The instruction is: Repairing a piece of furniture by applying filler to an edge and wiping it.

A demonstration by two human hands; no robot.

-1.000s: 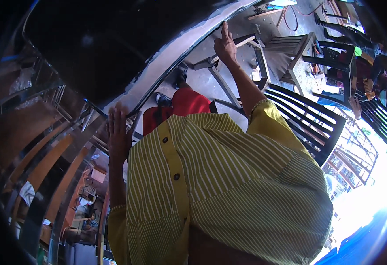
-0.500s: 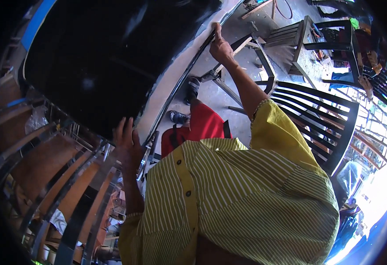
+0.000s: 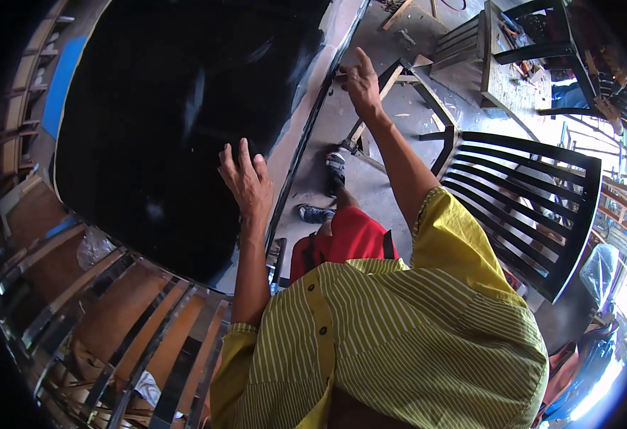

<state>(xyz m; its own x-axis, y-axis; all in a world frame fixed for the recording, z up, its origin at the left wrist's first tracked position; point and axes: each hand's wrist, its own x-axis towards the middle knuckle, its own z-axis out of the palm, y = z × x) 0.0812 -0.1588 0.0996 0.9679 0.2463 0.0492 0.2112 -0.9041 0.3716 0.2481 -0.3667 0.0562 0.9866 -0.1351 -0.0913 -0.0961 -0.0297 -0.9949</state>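
Observation:
A large black tabletop [image 3: 149,136] with a pale, unevenly painted border [image 3: 288,146] along its right side lies in front of me. Over its near right part, close to the border, is my left hand [image 3: 247,182], its fingers spread and nothing in them. I cannot tell if the fingertips touch the black surface. My right hand [image 3: 361,87] hangs in the air just to the right of the tabletop's far right edge. Its fingers are apart and hold nothing.
A black slatted chair [image 3: 521,193] stands close on my right, with a wooden frame [image 3: 428,96] beyond it. Further right is a worn wooden bench [image 3: 496,68] with tools on it. Black slats [image 3: 141,343] border my left. Another person's hand [image 3: 609,111] shows at far right.
My right hand has come off the tabletop's edge and its fingers have spread. My left hand has moved forward and right, from the near corner to over the tabletop. The view has shifted slightly.

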